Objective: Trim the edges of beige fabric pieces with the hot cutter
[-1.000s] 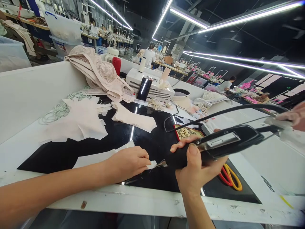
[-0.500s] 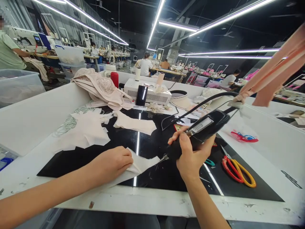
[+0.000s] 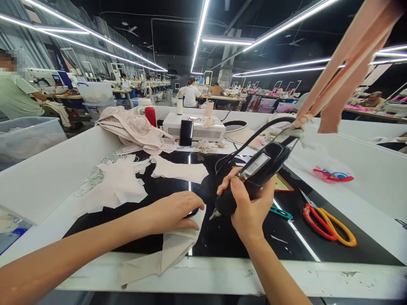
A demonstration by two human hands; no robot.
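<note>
My right hand (image 3: 251,207) is wrapped round a black corded hand tool (image 3: 262,163) with a short pointed metal tip. The tip hovers by the right edge of a cream fabric piece (image 3: 178,243), which hangs partly over the table's front edge. Over this piece is my left hand (image 3: 176,214), thumb and fingers apart, the thumb against the cloth. Behind it lies another cream fabric piece (image 3: 179,169), and to the left a pile of cream pieces (image 3: 119,184). A peach cloth strip (image 3: 343,72) is tied round the tool's upper end and runs up out of view.
Scissors (image 3: 330,224) with red and yellow handles lie at right, near teal-handled snips (image 3: 281,212). Across the black mat (image 3: 235,241) stand a phone (image 3: 186,133) and a vented white box (image 3: 203,132). Stacked bra cups (image 3: 133,125) fill the back left. Co-workers sit beyond the low white walls.
My left hand has loosened its hold on the cream fabric and moved right; the piece now lies turned, hanging toward me. The tool in my right hand has shifted slightly left. The view has also shifted.
</note>
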